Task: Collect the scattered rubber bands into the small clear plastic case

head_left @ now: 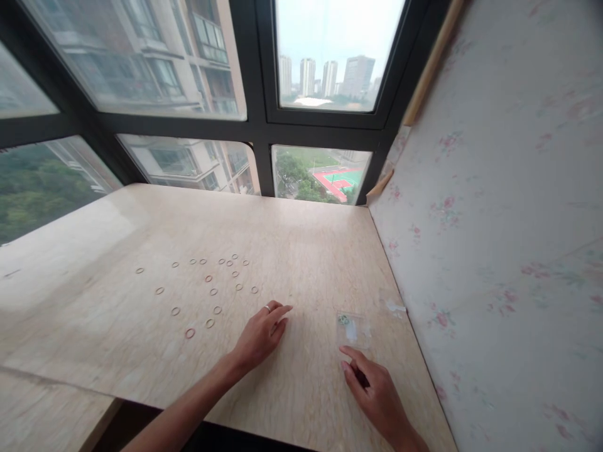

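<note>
My left hand [260, 334], with a ring on one finger, rests low over the tabletop. Its index finger and thumb point right, slightly apart, and nothing shows between them. Just left of it, several small thin rings [213, 292] lie scattered, mostly pale, with a reddish one [190, 333] near the front. My right hand [374, 390] is open at the right, index finger and thumb parted. That fingertip is close to the lower edge of a small clear plastic bag [360, 339]; whether it touches cannot be told. Inside or on the bag sit greenish rings [343, 319] and a whitish patch.
Another clear plastic piece [393, 306] lies beside the flowered wall [494, 282], which bounds the right side. Dark-framed windows [313, 135] rise behind the pale marbled tabletop [301, 251]. The table's front edge runs below my hands.
</note>
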The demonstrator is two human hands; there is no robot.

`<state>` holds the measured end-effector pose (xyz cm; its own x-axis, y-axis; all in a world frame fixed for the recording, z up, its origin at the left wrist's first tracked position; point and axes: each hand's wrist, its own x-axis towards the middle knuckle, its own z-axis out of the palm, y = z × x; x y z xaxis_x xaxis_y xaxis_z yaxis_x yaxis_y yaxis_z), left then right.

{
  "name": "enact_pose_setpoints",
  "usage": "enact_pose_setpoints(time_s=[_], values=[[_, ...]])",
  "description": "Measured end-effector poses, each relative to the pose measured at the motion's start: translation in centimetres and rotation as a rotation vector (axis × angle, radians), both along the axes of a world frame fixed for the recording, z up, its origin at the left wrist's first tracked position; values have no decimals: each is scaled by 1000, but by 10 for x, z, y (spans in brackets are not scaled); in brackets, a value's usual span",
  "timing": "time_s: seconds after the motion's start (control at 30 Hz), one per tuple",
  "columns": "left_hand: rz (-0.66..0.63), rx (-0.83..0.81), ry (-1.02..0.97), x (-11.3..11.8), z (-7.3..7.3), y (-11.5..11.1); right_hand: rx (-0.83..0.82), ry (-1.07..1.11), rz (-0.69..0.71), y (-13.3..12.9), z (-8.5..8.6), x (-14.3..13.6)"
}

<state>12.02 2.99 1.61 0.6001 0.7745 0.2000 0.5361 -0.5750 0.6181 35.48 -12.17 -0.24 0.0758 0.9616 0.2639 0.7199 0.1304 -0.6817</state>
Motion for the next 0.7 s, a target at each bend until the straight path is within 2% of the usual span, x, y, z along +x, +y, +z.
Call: enact_pose_setpoints(time_s=[0.1,0.23,0.4,0.53,0.63,0.7], values=[[47,70,8,-33,-2,-7,35,-34,36,0,-3,2],[32,138,18,-74,-3,-16,47,-65,80,3,-5,-5],[8,186,-54,-110,-9,-23,2,-21,216,27,9,-50],[-32,171,-115,-117,-8,-24,-25,-25,269,84,40,-99],[-93,124,-85,-114,-4,-23,-37,-15,262,147,65,-131],[-114,87,-60,-113,-2,-22,-99,-93,270,191,76,-150]])
